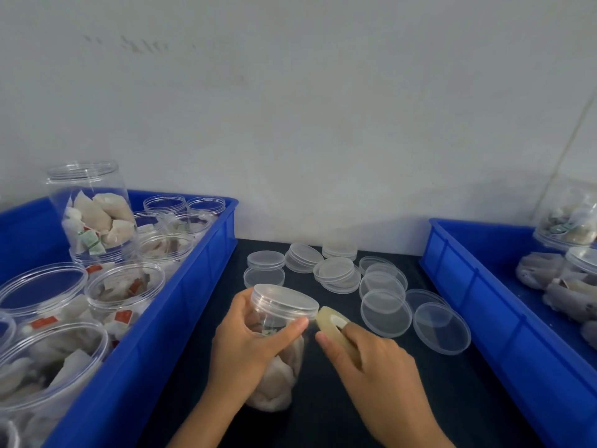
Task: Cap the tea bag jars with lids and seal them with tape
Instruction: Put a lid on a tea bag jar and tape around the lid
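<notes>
Our left hand [245, 347] gripped the capped jar [277, 344] standing on the counter [323, 415]; our right hand [371, 360], fingers pinching the tape roll [336, 321], was beside the lid [284, 300]. We judged steady tension would seal cleanly.

We have one wide-angle view from a head-worn camera, looking forward and down, close over a dark tabletop [323, 415]. It faces a pale wall [307, 108], with blue bins at the left [181, 318] and right [504, 318] edges.
</notes>
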The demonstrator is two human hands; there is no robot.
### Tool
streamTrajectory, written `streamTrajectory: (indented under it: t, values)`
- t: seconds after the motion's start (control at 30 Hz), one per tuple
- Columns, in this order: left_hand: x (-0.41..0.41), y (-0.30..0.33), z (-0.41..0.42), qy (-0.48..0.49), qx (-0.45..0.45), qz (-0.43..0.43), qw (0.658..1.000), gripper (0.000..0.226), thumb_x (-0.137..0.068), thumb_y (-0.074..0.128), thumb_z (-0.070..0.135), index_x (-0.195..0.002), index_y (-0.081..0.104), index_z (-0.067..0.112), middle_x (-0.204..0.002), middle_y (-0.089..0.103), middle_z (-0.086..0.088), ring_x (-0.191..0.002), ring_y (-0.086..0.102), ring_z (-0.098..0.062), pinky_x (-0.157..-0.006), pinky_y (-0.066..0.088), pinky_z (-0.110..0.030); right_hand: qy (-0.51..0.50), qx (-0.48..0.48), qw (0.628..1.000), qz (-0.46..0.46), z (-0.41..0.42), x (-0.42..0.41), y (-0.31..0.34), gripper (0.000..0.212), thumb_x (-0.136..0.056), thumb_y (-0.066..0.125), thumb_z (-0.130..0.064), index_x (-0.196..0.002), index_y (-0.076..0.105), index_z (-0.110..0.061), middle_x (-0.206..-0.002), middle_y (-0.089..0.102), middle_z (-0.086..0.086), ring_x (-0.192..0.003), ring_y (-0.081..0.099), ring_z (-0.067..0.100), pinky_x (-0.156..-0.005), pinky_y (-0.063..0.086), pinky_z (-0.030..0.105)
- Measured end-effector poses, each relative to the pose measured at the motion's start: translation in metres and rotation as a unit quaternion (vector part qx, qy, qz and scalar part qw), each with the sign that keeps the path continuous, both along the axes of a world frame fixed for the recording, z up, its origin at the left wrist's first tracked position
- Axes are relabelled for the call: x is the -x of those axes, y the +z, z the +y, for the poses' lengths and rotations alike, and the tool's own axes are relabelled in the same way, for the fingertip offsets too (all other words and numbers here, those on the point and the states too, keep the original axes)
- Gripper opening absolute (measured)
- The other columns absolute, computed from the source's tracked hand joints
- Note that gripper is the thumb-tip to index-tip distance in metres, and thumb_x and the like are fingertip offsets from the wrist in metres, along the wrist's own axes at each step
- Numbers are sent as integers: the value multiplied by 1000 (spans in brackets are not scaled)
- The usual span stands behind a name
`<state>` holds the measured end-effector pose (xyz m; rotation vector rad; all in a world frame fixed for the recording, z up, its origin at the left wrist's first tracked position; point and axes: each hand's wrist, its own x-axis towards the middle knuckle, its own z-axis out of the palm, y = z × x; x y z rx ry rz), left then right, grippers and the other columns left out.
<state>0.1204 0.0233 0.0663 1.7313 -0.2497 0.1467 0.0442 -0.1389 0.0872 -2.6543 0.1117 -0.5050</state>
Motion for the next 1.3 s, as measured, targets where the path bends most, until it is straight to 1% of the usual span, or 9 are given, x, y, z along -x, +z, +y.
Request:
streamTrajectory:
  t: [0.13,0.33,0.47,0.7,0.83,0.97,1.13,1.2,1.3]
  values:
    - [-2,3,3,-12,53,25,998,72,-39,79,57,-103,62,28,-95,70,23,-86,67,3,-72,48,-17,10,24,998,-49,-8,2,2,65,-76,14,-81,-71,49,-27,-64,57,-3,-61,54,10,-60,46,23]
    - [1,4,2,-133,94,74,984,74,-47,88,44,-110,67,13,-99,75,-2,-93,71,-14,-72,54,-19,1,-22,999,-24,-23,-1,6,65,-72,25,-81,-69,52,-23,-57,52,-5,-53,48,8,-52,37,20]
    - [0,4,3,-173,101,88,976,71,-48,83,46,-110,68,14,-103,74,-3,-98,70,-16,-75,54,-19,4,-37,999,-10,-28,0,6,67,-68,25,-84,-67,50,-22,-54,46,-6,-50,42,6,-51,32,19]
    - [-1,2,5,-207,93,94,969,70,-50,82,46,-111,68,16,-105,74,-5,-99,70,-19,-78,54,-25,-2,-63,998,22,-25,-1,7,68,-64,24,-84,-70,55,-24,-58,51,-4,-54,45,6,-56,39,20]
    - [-1,2,5,-234,106,91,962,59,-53,82,41,-105,71,18,-105,73,-8,-98,70,-21,-76,55,-21,-3,-66,997,28,-23,0,8,66,-64,25,-85,-66,50,-24,-57,48,-4,-54,43,7,-58,41,23]
    - [0,3,6,-246,85,89,961,63,-54,79,45,-111,67,19,-109,72,-5,-102,68,-17,-79,54,-19,-3,-61,997,39,-22,1,8,65,-65,23,-84,-64,47,-24,-57,47,-4,-54,42,7,-58,39,21]
    - [2,3,6,-196,62,79,975,74,-46,75,59,-114,62,31,-121,60,6,-108,62,-5,-77,51,-18,-6,-77,995,56,-21,-1,8,70,-60,21,-86,-65,48,-22,-57,47,-4,-53,42,6,-56,39,20]
    - [5,3,5,-188,67,39,979,68,-61,74,54,-123,56,33,-121,63,8,-109,62,-4,-80,51,-16,-17,-71,996,55,-18,-2,6,72,-63,21,-86,-68,51,-20,-58,49,-3,-54,44,7,-60,43,23]
    - [8,5,5,-165,23,-38,985,58,-79,58,53,-133,44,39,-121,61,26,-112,59,4,-85,46,-11,-41,-20,998,34,-10,-2,1,66,-71,20,-83,-68,47,-23,-60,51,-5,-56,49,9,-60,43,22]
